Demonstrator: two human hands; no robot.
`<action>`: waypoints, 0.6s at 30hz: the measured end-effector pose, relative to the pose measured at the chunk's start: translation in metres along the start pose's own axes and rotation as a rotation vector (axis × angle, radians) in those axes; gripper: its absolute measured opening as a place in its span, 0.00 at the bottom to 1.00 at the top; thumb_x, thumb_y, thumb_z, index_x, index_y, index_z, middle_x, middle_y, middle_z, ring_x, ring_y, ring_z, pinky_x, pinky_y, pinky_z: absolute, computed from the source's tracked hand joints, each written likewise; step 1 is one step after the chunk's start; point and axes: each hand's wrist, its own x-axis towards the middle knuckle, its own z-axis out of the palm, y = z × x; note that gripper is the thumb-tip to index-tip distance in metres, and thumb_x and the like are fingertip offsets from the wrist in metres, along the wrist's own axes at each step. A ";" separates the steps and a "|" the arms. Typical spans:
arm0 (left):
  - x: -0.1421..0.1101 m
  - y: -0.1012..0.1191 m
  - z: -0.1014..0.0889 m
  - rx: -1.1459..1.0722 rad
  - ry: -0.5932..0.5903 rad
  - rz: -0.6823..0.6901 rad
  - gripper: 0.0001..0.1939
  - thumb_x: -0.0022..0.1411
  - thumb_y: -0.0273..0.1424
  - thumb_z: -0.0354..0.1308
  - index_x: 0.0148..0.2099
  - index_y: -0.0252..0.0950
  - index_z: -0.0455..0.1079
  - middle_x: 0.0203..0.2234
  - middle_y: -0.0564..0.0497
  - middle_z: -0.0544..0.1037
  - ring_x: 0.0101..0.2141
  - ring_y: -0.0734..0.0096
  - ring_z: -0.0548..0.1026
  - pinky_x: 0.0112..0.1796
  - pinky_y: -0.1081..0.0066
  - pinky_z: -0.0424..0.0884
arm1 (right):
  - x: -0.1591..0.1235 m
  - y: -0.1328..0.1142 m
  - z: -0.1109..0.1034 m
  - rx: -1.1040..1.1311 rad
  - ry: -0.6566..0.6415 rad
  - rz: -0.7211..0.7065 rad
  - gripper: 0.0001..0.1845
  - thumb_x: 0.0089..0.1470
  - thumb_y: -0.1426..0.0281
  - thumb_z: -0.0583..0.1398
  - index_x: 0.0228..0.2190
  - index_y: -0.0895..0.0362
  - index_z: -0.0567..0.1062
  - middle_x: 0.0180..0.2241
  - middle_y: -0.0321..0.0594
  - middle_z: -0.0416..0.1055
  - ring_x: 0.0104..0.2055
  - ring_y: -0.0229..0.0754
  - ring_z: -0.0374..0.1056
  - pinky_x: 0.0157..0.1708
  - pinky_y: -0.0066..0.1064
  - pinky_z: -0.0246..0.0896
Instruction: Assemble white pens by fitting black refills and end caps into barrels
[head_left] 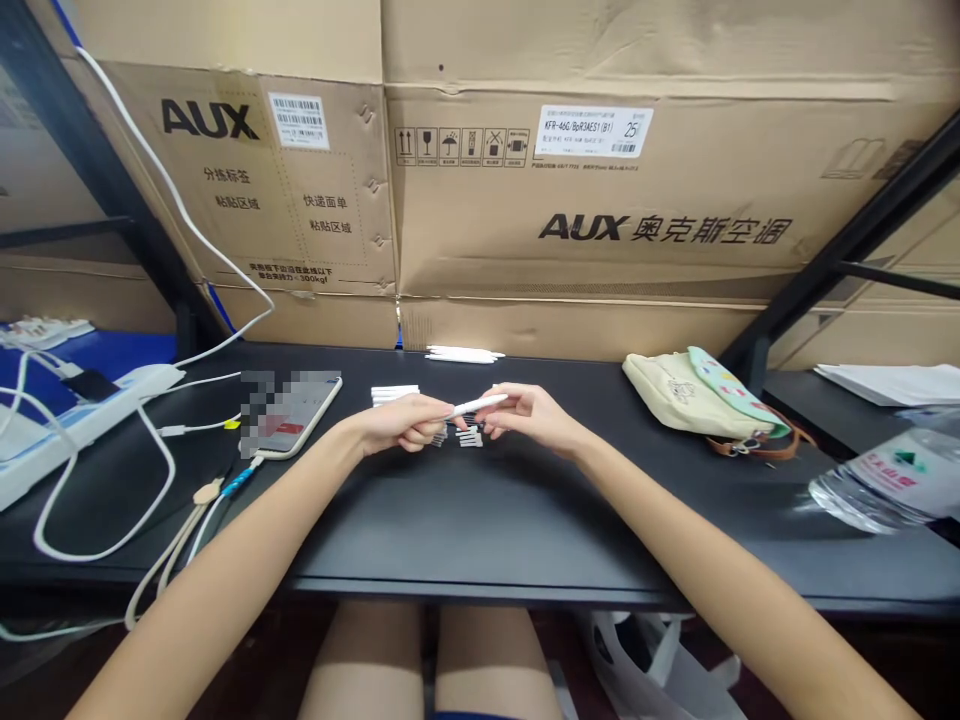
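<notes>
two bare hands meet above a black tabletop [480, 520], both on one slim white plastic stick [472, 405] held in midair. left hand [397, 425] has its fingers curled narrow around the stick's left end, right hand [529, 415] has its fingertips [499, 403] closed on the right end. right under the hands, small white comb-like pieces [470, 437] lie on the table, partly hidden by the fingers. just left of them is a stack of white strips [395, 394], and behind is a bundle of white sticks [461, 354], near the aux cardboard boxes [592, 200] standing along the back edge. further left, a smartphone [300, 425], partly blurred, lies with a cable plugged in, beside a white power strip [82, 425] and white cables [101, 530]. on the right are a cream canvas bag [694, 397], a plastic water bottle [892, 485] and loose papers [885, 383].
</notes>
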 end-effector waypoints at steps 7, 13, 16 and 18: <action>0.001 -0.002 0.001 0.094 0.000 -0.025 0.22 0.54 0.46 0.58 0.38 0.30 0.70 0.15 0.63 0.46 0.16 0.84 0.42 0.17 0.78 0.38 | -0.002 -0.001 -0.009 -0.053 -0.012 0.016 0.16 0.40 0.61 0.67 0.27 0.61 0.75 0.32 0.44 0.75 0.30 0.37 0.71 0.24 0.25 0.67; 0.003 -0.004 0.002 0.128 -0.042 -0.013 0.20 0.56 0.45 0.56 0.38 0.31 0.70 0.16 0.62 0.46 0.17 0.83 0.42 0.17 0.77 0.39 | -0.003 -0.003 -0.009 -0.153 -0.014 0.164 0.20 0.46 0.54 0.62 0.28 0.61 0.73 0.25 0.44 0.75 0.23 0.37 0.70 0.18 0.25 0.65; 0.002 -0.004 0.003 0.146 -0.067 -0.015 0.20 0.57 0.44 0.56 0.39 0.31 0.70 0.16 0.62 0.46 0.17 0.82 0.42 0.17 0.77 0.39 | -0.003 -0.002 -0.011 -0.149 -0.058 0.148 0.20 0.47 0.54 0.61 0.28 0.61 0.71 0.20 0.40 0.73 0.19 0.35 0.68 0.19 0.25 0.64; 0.002 -0.004 0.004 0.158 -0.069 -0.022 0.20 0.57 0.45 0.56 0.38 0.30 0.70 0.16 0.62 0.47 0.17 0.82 0.42 0.17 0.77 0.39 | -0.003 -0.004 -0.012 -0.143 -0.108 0.081 0.21 0.39 0.61 0.68 0.33 0.58 0.70 0.29 0.41 0.75 0.28 0.38 0.72 0.22 0.25 0.66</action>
